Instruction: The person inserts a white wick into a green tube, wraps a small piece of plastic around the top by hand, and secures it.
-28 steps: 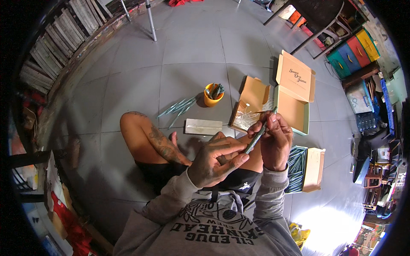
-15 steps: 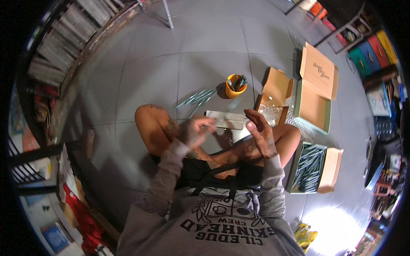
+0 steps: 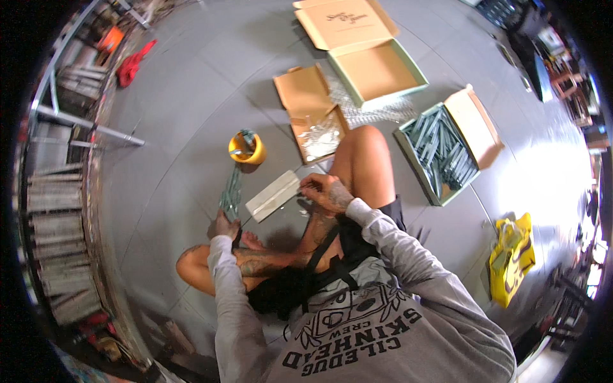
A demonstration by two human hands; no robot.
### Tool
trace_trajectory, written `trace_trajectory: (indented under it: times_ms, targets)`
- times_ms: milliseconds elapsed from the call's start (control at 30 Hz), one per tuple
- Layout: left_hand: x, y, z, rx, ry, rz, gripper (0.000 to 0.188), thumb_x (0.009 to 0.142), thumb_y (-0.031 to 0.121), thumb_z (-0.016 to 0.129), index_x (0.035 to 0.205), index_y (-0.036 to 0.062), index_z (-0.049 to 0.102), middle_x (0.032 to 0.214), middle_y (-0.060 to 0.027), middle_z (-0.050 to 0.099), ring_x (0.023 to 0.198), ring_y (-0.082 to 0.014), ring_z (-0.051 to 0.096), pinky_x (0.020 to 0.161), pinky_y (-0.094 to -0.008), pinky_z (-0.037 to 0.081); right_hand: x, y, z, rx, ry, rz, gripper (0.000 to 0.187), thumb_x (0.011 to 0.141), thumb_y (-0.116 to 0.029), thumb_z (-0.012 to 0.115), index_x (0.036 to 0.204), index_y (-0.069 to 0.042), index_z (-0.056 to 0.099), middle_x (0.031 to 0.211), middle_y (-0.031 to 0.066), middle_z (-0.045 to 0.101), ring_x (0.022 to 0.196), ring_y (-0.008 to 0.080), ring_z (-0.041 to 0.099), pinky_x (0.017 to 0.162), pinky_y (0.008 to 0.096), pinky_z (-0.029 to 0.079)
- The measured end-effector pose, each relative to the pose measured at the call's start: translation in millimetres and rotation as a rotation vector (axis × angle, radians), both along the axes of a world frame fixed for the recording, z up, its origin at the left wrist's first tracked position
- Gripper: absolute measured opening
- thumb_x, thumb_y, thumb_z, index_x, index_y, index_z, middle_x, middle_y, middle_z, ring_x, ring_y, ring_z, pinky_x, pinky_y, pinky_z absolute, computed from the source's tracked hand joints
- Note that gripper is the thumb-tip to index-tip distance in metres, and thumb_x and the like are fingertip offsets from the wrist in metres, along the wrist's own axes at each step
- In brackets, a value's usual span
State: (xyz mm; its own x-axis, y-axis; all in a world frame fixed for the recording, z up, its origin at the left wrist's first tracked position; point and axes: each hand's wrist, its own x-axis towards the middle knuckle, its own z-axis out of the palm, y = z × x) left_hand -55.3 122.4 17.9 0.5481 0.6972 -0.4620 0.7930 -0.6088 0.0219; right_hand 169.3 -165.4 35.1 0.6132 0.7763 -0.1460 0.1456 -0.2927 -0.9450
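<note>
My left hand (image 3: 223, 226) is low at the near end of a loose bunch of slim grey-green sticks (image 3: 232, 191) on the floor. Its fingers are shaded and partly hidden, so I cannot tell whether they grip any. My right hand (image 3: 327, 193) is beside my raised knee, fingers curled together at the right end of a flat pale grey rectangular piece (image 3: 273, 195). Anything inside those fingers is too small to make out. Just beyond the sticks stands a yellow cup (image 3: 257, 153) with more dark green pieces in it.
A small open carton (image 3: 299, 96) holds clear plastic bits. Behind it lie bubble wrap (image 3: 383, 110) and a larger open box (image 3: 418, 80). To the right, another open box (image 3: 440, 201) is full of green sticks. A yellow bag (image 3: 513, 262) lies farther right.
My view has swung right. Both hands were raised and apart above my lap; now the left is down by the sticks and the right is lower, at the pale piece's end.
</note>
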Motion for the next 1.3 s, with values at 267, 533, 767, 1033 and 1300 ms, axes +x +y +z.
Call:
trace_trajectory:
  times_ms: [267,533,767,1033,1300]
  targets:
    - [-38,42,-33,0.274,-0.155,0.138,0.038,0.081,0.039,0.071,0.111,0.0163,0.067,0.104,-0.0111,0.069,0.1,-0.034,0.065,0.086,-0.0486,0.052,11,-2,1,0.309,0.714,-0.007,0.026,0.1,-0.013,0.056,0.118,0.006,0.058,0.111,0.0162,0.068,0.103,0.0247,0.067,0.091,0.0363,0.053]
    - [-19,39,-37,0.261,-0.259,0.259,0.031,0.081,0.029,0.07,0.11,0.018,0.068,0.11,-0.0112,0.064,0.101,-0.0329,0.062,0.088,-0.0459,0.051,19,4,8,0.359,0.844,-0.021,0.027,0.101,-0.013,0.055,0.123,0.002,0.054,0.117,0.0152,0.065,0.107,0.024,0.064,0.093,0.0357,0.051]
    - [-18,28,-48,0.223,-0.479,0.198,0.038,0.084,0.039,0.067,0.111,0.0125,0.069,0.108,-0.011,0.065,0.102,-0.0316,0.062,0.09,-0.0445,0.049,14,4,1,0.397,0.861,-0.064,0.023,0.098,-0.012,0.059,0.117,0.002,0.058,0.109,0.015,0.067,0.101,0.0225,0.067,0.086,0.0328,0.054]
    - [6,-10,-23,0.164,-0.792,0.133,0.035,0.086,0.037,0.068,0.107,0.0098,0.071,0.099,-0.0099,0.068,0.098,-0.0301,0.063,0.089,-0.0432,0.048,9,12,-14,0.37,0.749,-0.086,0.021,0.097,-0.01,0.06,0.113,0.003,0.06,0.104,0.0139,0.067,0.093,0.0206,0.067,0.083,0.031,0.055]
    - [-2,-23,-21,0.104,-0.829,0.153,0.032,0.088,0.032,0.068,0.108,0.0079,0.072,0.101,-0.0104,0.07,0.093,-0.0272,0.065,0.083,-0.0394,0.05,7,34,-23,0.145,0.334,0.015,0.023,0.088,-0.012,0.061,0.108,-0.002,0.067,0.097,0.0162,0.072,0.086,0.0244,0.07,0.08,0.0369,0.057]
